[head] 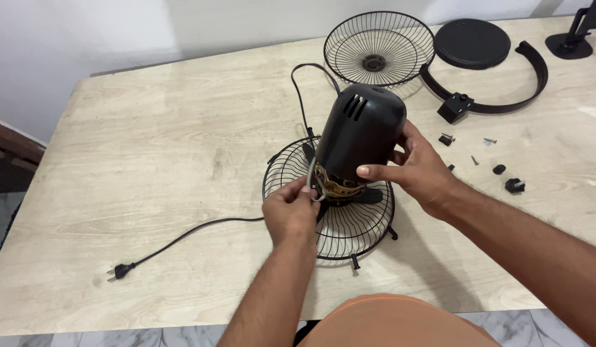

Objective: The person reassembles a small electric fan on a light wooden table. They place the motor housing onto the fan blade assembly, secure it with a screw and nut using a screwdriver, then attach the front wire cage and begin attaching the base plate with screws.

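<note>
Head view: a black motor cover (362, 132) stands tilted over the motor (333, 186), whose brass-coloured windings show below its rim, and both sit on a wire grille (336, 225) lying flat near the front middle of a pale wooden table (150, 148). The right hand (417, 168) is wrapped round the cover's right side, fingers closed against the shell with the forefinger laid across its lower edge. The left hand (290, 212) is at the motor's left side, fingertips pinched together on grey wires (311, 180) that come out from under the cover. A black cord (195, 231) runs from beneath the grille leftward to a plug (120, 271) near the table's front left edge; another loop of it arcs up behind the cover. Farther back, a second grille (379, 48) lies dish-like, touching a curved black bracket (504, 90), with a round black base (471, 43) just behind the bracket. To the right of the right hand, small screws (475, 159) and black knobs (514, 186) are scattered on the table. An orange garment (394, 321) shows at the bottom edge.
</note>
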